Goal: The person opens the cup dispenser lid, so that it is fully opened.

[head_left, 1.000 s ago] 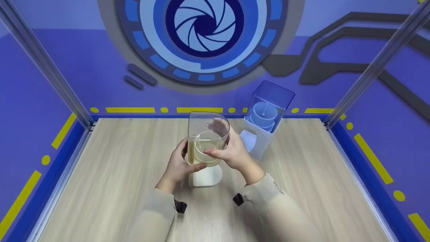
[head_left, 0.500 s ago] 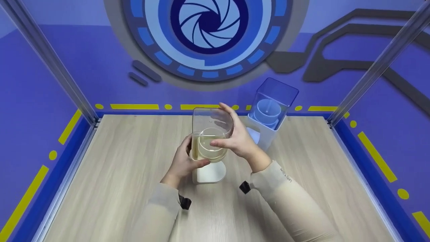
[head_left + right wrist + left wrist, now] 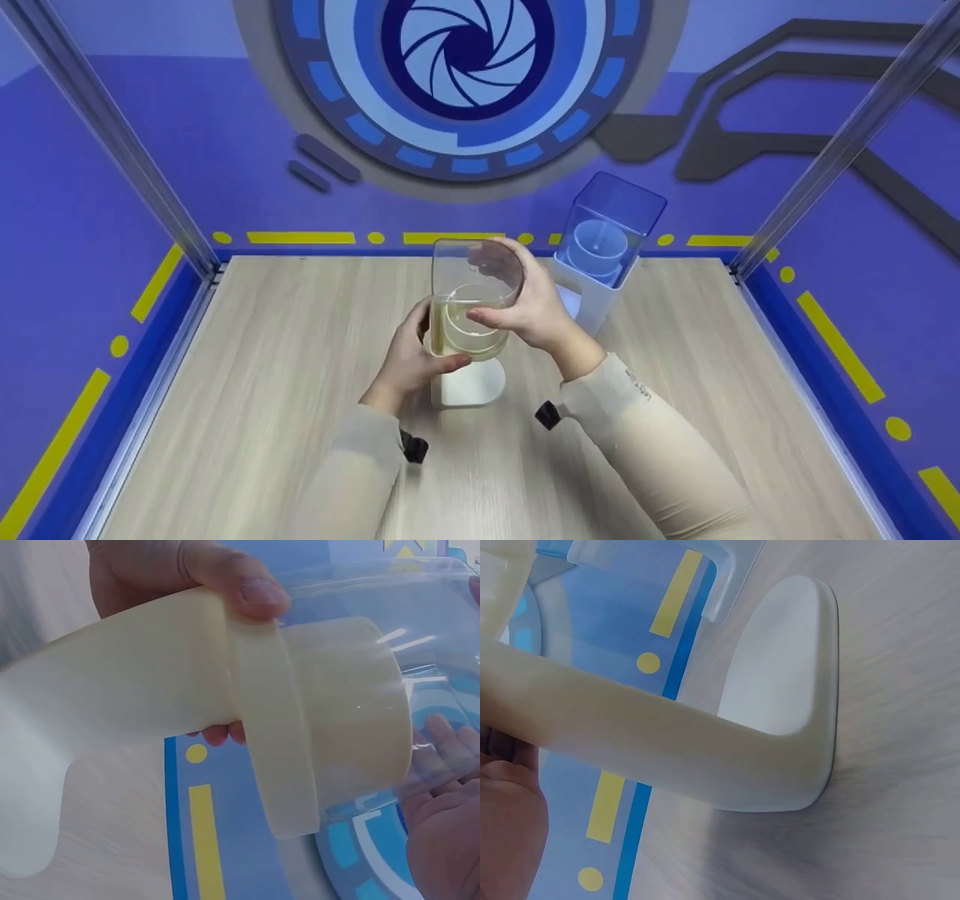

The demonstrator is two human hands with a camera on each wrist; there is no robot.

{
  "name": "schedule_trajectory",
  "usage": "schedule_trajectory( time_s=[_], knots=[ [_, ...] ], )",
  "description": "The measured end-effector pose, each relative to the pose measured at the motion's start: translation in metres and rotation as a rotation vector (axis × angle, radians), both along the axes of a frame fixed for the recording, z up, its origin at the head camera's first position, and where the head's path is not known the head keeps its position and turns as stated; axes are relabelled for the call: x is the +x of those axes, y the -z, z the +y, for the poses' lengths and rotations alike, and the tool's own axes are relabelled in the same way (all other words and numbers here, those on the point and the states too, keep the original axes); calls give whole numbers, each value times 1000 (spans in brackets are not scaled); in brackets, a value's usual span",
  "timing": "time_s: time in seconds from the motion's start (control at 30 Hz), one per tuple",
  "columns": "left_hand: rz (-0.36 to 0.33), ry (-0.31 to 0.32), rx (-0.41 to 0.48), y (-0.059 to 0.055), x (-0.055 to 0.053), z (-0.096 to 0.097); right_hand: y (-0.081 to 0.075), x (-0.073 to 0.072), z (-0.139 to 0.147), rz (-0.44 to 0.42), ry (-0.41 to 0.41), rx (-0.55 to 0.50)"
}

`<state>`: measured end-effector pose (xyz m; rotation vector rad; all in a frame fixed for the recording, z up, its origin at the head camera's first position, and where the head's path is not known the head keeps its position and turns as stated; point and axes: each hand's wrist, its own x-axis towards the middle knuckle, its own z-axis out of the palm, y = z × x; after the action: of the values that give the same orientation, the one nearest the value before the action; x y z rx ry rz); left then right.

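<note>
A cream dispenser-like stand with a flat foot and curved neck is upright near the table's middle. On its head sits a clear, open-topped container, around a cream round cup-shaped part. My left hand grips the neck just below the container, thumb across the front. My right hand holds the container's right side, thumb in front and fingers behind, seen through the clear wall. In the right wrist view, the left thumb presses at the collar where the neck meets the head.
A similar white stand with a blue transparent container stands at the back right, close to the purple wall. Metal posts rise at the table's back corners. Wood-grain tabletop surrounds the stand.
Half a second ago my right fingers were stretched upward off the container's back edge; now they are wrapped lower around it. The left hand keeps its hold. The head view shifted slightly earlier.
</note>
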<state>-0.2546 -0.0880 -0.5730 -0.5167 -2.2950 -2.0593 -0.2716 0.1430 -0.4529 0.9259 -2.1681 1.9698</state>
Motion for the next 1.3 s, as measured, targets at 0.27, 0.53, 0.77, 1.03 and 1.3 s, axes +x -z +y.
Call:
schedule_trajectory(
  time_s=[0.27, 0.53, 0.77, 1.03, 1.3],
  knots=[
    [8, 12, -13, -4, -4, 0, -5, -4, 0, 13, 33, 5],
    [2, 14, 9, -1, -5, -1, -4, -5, -2, 9, 43, -9],
    [-10, 27, 8, 0, -3, 0, 3, 0, -1, 9, 56, -40],
    [-36, 15, 18, 1, 0, -1, 1, 0, -3, 11, 59, -31],
    [-32, 0, 16, 2, 1, -3, 1, -2, -6, 4, 55, -31]
  ],
)
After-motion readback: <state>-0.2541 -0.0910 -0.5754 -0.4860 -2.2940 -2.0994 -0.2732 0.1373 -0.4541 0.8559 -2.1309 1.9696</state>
